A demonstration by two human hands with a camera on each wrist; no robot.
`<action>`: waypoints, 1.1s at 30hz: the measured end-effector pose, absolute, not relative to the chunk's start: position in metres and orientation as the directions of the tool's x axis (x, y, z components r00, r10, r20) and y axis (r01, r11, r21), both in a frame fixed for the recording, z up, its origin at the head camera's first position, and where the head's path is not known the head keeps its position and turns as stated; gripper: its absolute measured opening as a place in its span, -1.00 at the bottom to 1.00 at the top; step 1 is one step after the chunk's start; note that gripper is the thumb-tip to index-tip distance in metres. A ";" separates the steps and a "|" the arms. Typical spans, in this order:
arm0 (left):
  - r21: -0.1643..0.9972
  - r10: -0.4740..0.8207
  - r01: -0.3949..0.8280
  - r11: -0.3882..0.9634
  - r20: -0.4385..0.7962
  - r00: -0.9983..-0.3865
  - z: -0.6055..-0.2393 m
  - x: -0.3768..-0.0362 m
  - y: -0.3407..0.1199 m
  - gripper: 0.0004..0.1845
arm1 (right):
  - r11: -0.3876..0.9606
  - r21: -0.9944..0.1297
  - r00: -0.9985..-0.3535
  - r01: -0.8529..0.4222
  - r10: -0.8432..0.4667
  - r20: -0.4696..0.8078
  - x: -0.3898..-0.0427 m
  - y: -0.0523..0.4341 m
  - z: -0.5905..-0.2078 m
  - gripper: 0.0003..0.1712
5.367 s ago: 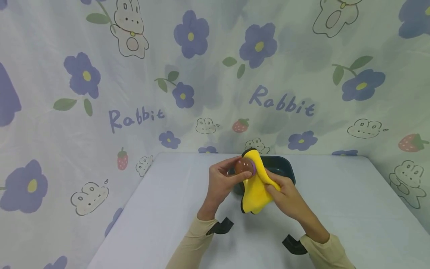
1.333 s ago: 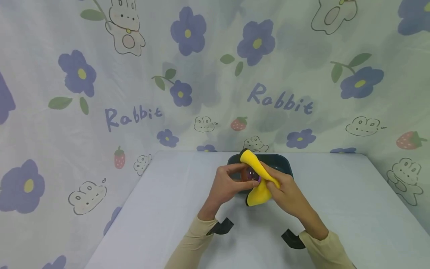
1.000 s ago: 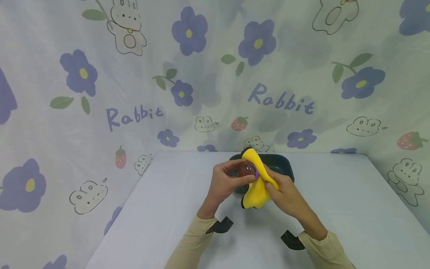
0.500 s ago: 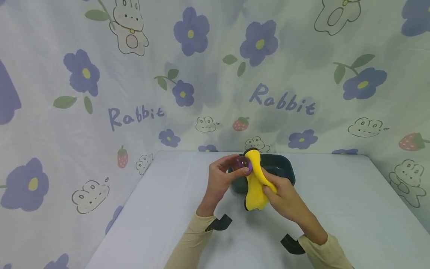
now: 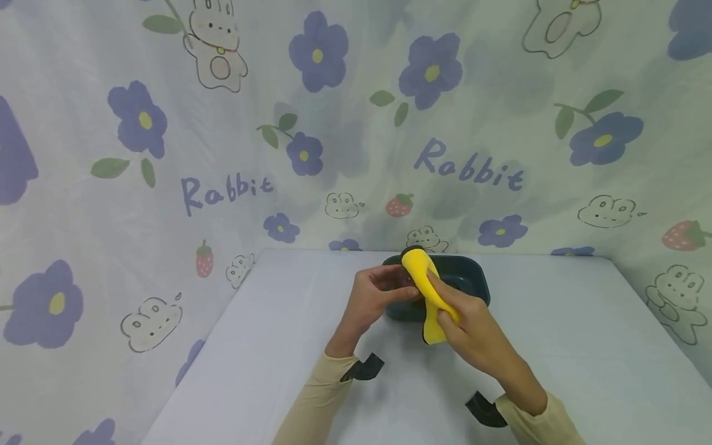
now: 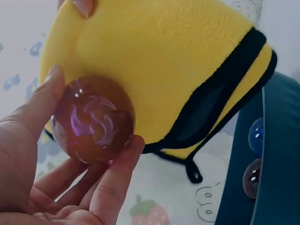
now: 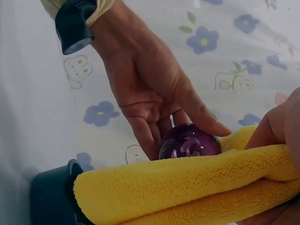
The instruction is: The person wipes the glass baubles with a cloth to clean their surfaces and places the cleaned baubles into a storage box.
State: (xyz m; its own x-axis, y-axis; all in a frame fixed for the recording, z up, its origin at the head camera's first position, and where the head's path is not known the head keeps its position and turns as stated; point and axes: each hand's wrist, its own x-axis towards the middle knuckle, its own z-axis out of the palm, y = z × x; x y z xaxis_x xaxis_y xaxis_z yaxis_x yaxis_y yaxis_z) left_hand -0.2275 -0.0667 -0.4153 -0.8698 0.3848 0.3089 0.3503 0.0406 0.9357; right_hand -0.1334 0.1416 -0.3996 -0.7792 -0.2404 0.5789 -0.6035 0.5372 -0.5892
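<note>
My left hand (image 5: 369,300) holds a clear ball (image 6: 93,122) with purple swirls, thumb on one side and fingers curled on the other. The ball looks amber in the left wrist view and deep purple in the right wrist view. A yellow cloth (image 5: 419,269) with black edging lies against the ball, folded over it and mostly covering it in the head view. My right hand (image 5: 473,324) grips this cloth, thumb in front and fingers behind. Both hands are raised over the front of a dark green tub (image 5: 471,278).
Inside the tub, a blue ball (image 6: 256,136) and a dark reddish ball (image 6: 252,179) show in the left wrist view. The tub stands at the back of a white table (image 5: 556,321), close to a patterned curtain (image 5: 367,142). Black wrist mounts (image 5: 367,368) stick out from both sleeves.
The ball has shifted and turned in my left fingers over the last seconds. Compared with half a second ago, the cloth has swung left over the ball, hiding more of it.
</note>
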 end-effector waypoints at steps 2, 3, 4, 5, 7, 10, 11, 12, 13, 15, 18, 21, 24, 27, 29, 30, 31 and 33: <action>0.936 0.417 0.350 0.039 0.303 -0.857 -0.415 -0.227 -0.065 -0.56 | 0.540 -0.570 -0.764 -0.620 -0.247 0.597 -0.134 0.142 -0.400 -0.30; 0.936 0.435 0.350 0.032 0.302 -0.848 -0.415 -0.226 -0.064 -0.57 | 0.546 -0.559 -0.758 -0.624 -0.250 0.603 -0.134 0.142 -0.400 -0.30; 0.937 0.450 0.347 0.024 0.300 -0.841 -0.416 -0.226 -0.063 -0.57 | 0.549 -0.551 -0.754 -0.628 -0.253 0.607 -0.134 0.143 -0.400 -0.30; 0.938 0.462 0.347 0.018 0.300 -0.835 -0.416 -0.225 -0.062 -0.58 | 0.552 -0.544 -0.749 -0.632 -0.258 0.610 -0.134 0.143 -0.400 -0.30; 0.934 0.478 0.356 0.010 0.308 -0.823 -0.416 -0.223 -0.060 -0.59 | 0.559 -0.527 -0.741 -0.640 -0.267 0.617 -0.136 0.143 -0.401 -0.31; 0.925 0.484 0.380 0.018 0.324 -0.813 -0.417 -0.220 -0.057 -0.59 | 0.562 -0.508 -0.728 -0.652 -0.278 0.627 -0.139 0.144 -0.401 -0.31; 0.918 0.483 0.395 0.030 0.333 -0.810 -0.416 -0.219 -0.057 -0.60 | 0.564 -0.504 -0.726 -0.654 -0.281 0.628 -0.140 0.145 -0.401 -0.31; 0.912 0.482 0.409 0.037 0.342 -0.806 -0.416 -0.218 -0.056 -0.60 | 0.567 -0.502 -0.726 -0.653 -0.282 0.627 -0.141 0.145 -0.402 -0.31; 0.904 0.484 0.425 0.044 0.353 -0.801 -0.416 -0.217 -0.055 -0.61 | 0.566 -0.504 -0.728 -0.652 -0.283 0.625 -0.142 0.146 -0.402 -0.31; 0.892 0.491 0.450 0.045 0.372 -0.788 -0.416 -0.215 -0.054 -0.62 | 0.559 -0.525 -0.743 -0.641 -0.281 0.607 -0.144 0.149 -0.403 -0.30; 0.872 0.496 0.488 0.038 0.407 -0.767 -0.415 -0.212 -0.053 -0.62 | 0.543 -0.573 -0.773 -0.614 -0.267 0.576 -0.147 0.153 -0.405 -0.29; 0.855 0.479 0.517 0.043 0.436 -0.762 -0.413 -0.210 -0.053 -0.59 | 0.508 -0.625 -0.795 -0.594 -0.247 0.555 -0.150 0.156 -0.405 -0.29; 0.849 0.453 0.526 0.058 0.447 -0.771 -0.411 -0.208 -0.053 -0.55 | 0.470 -0.663 -0.806 -0.583 -0.230 0.546 -0.152 0.158 -0.405 -0.33; 0.853 0.429 0.519 0.049 0.451 -0.782 -0.409 -0.208 -0.055 -0.52 | 0.447 -0.693 -0.820 -0.565 -0.215 0.530 -0.152 0.159 -0.406 -0.37; 0.861 0.415 0.508 0.026 0.453 -0.789 -0.407 -0.209 -0.055 -0.50 | 0.439 -0.710 -0.831 -0.550 -0.205 0.517 -0.152 0.159 -0.407 -0.38; 0.863 0.406 0.506 0.019 0.455 -0.792 -0.407 -0.209 -0.056 -0.50 | 0.435 -0.718 -0.836 -0.543 -0.201 0.510 -0.151 0.159 -0.408 -0.38; 0.864 0.396 0.503 0.012 0.458 -0.796 -0.407 -0.209 -0.056 -0.49 | 0.433 -0.726 -0.842 -0.535 -0.199 0.502 -0.151 0.158 -0.408 -0.38; 0.866 0.380 0.501 0.000 0.463 -0.801 -0.406 -0.210 -0.057 -0.49 | 0.431 -0.736 -0.850 -0.522 -0.198 0.487 -0.150 0.157 -0.408 -0.37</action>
State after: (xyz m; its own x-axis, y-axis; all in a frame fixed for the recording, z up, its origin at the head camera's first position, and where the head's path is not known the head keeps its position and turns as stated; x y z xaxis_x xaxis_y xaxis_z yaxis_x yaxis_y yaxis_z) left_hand -0.2095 -0.0575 -0.4062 -0.8007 0.3801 0.4631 0.5008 0.0004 0.8656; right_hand -0.1504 0.1570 -0.4079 -0.8503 -0.1984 0.4874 -0.5224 0.4310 -0.7358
